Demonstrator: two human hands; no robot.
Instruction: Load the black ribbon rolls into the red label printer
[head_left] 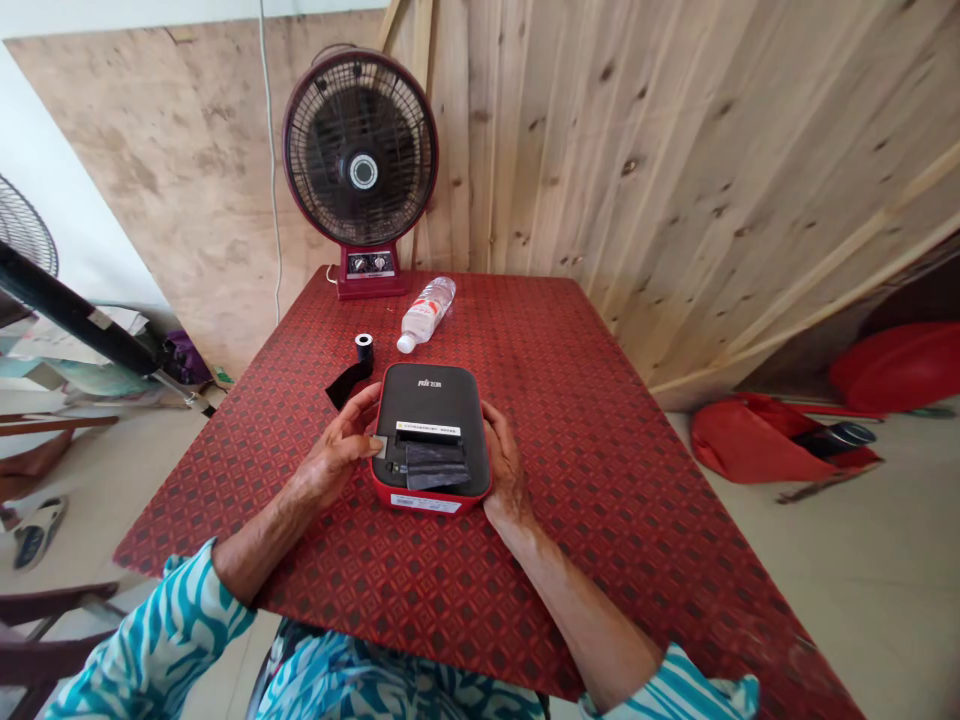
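A small label printer point(429, 400) with a black lid and red body sits on the table in front of me. My left hand point(341, 445) holds its left side, thumb on a light grey patch at the lid's edge. Around the right side curve the fingers of my right hand point(506, 460), partly hidden behind the casing. From the slot in the lid a dark, crinkled strip point(436, 466) sticks out towards me. Just beyond my left hand stands a small roll of black paper or ribbon point(364, 350), its loose end lying on the tabletop.
The table point(600, 500) has a red patterned cover. A clear plastic bottle point(427, 312) lies behind the printer. At the back left stands a dark red fan point(361, 165), against wooden boards point(570, 140). A red bag point(750, 440) is on the floor at right.
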